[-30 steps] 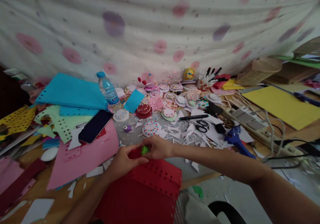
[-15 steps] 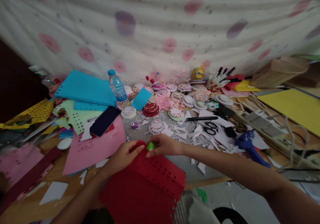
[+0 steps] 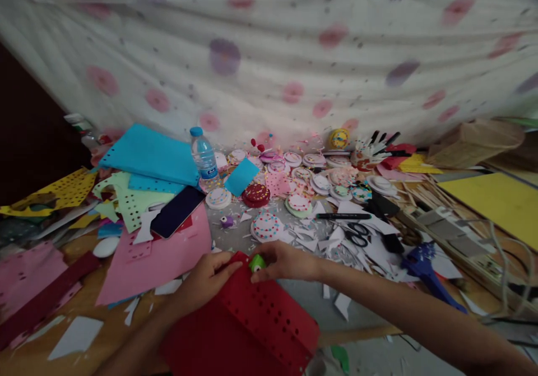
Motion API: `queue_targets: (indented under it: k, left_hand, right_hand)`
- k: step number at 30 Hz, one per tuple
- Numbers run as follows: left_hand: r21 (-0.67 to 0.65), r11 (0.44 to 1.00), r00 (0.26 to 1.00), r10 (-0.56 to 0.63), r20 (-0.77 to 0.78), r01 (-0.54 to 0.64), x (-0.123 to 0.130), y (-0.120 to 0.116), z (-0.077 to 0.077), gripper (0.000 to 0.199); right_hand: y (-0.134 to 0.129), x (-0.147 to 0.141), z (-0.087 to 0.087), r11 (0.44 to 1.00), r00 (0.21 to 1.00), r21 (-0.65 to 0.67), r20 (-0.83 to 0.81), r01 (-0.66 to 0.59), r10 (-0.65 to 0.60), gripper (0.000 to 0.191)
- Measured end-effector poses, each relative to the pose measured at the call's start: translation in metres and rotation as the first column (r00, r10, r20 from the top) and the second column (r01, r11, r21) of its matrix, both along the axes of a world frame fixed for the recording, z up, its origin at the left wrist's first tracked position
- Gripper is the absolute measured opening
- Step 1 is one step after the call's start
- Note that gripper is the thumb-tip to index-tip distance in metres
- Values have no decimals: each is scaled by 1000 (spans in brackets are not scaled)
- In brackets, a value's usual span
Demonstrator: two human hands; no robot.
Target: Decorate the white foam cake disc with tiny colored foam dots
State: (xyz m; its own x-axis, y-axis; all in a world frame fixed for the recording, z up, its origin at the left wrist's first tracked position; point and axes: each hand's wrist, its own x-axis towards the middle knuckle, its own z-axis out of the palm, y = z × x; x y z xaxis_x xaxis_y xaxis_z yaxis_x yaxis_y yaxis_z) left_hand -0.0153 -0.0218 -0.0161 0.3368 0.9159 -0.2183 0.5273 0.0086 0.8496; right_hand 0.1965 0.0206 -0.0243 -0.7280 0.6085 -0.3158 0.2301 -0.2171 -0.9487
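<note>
A red foam sheet (image 3: 235,331), folded over near its upper edge and dotted with rows of punched holes, hangs tilted over the table's front edge. Its top corner is pinched between the thumb and fingers of my left hand (image 3: 212,278). My right hand (image 3: 282,261) grips a small green craft punch (image 3: 256,263) at that same upper edge, just right of my left fingers. Whether the punch is pressed down cannot be seen. Beyond my hands lie a small purple punch (image 3: 227,222) and a white disc with coloured dots (image 3: 266,226).
Left of the sheet are pink foam (image 3: 163,258), a dark phone (image 3: 177,210) and a water bottle (image 3: 204,154). Decorated discs, including a dark red one (image 3: 256,195), crowd the back. Scissors (image 3: 357,234), a black pen (image 3: 343,216), white scraps and a blue glue gun (image 3: 431,272) lie right.
The camera view has tilted slightly, so the whole scene sits lower. Both hands keep their grip, and the green punch shows a little more, turned slightly at the red sheet's edge.
</note>
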Motion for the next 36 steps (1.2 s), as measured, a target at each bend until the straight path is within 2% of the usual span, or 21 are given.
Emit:
queue_targets:
  k: [3,7,13,16,19,23,29,34,36]
  left_hand:
    - [-1,1000,1000,-21,-23,21,3,2,-2,37]
    - [8,999,999,-42,-19,42,6,2,-3,37]
    - [45,999,1000,-26,-17,27,5,4,-2,41]
    - [66,997,999,-40,-8,40,3,4,-1,41]
    - [86,995,998,-56,-4,56,3,3,0,41]
    - [104,993,998,-61,-3,61,3,1,-3,42]
    - [121,991,999,-53,-5,53,3,2,-9,41]
    - [126,991,999,-28,-38,33,2,1,4,38]
    - [114,993,997,-36,-68,44,3,2,9,49]
  right_hand:
    - [-1,1,-2,1000,1000,-26,21,7,-7,42]
    - [-2,3,-4,1000,998,8,68,-14,14,39]
    - [-1,2,3,998,998,-63,53,-17,20,42]
    - [-1,2,0,997,998,-60,46,-43,45,42]
    - [0,2,-7,996,995,7,57,-84,84,41]
    - [0,0,-16,992,991,98,113,-76,65,40]
    - [-2,-2,-15,966,985,252,170,-56,13,36]
    - [-1,0,-12,930,980,361,200,-75,2,26]
    - [-1,0,-11,918,975,385,222,-91,4,22]
